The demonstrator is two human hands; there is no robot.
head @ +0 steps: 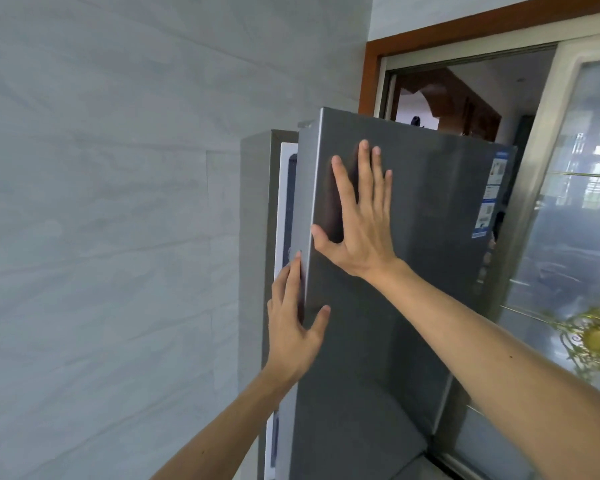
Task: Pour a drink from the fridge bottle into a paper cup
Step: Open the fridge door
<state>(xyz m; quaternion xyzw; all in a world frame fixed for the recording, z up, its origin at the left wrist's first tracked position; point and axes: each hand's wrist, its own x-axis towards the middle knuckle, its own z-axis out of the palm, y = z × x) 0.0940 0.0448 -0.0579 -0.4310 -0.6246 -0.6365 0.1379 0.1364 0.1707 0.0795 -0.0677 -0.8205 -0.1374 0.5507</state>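
Note:
A tall grey fridge stands in front of me, its upper door (416, 237) swung slightly ajar so a white inner gasket (284, 209) shows along the left gap. My right hand (357, 216) lies flat on the door front with fingers spread. My left hand (291, 323) is at the door's left edge, fingers behind the edge and thumb on the front face. The fridge interior is hidden. No bottle and no paper cup are in view.
A pale grey tiled wall (101, 220) fills the left side, close to the fridge cabinet (252, 237). Behind the fridge on the right is a wood-framed sliding glass door (568, 202) with a gold ornament (596, 337). Labels (490, 199) run down the door's right edge.

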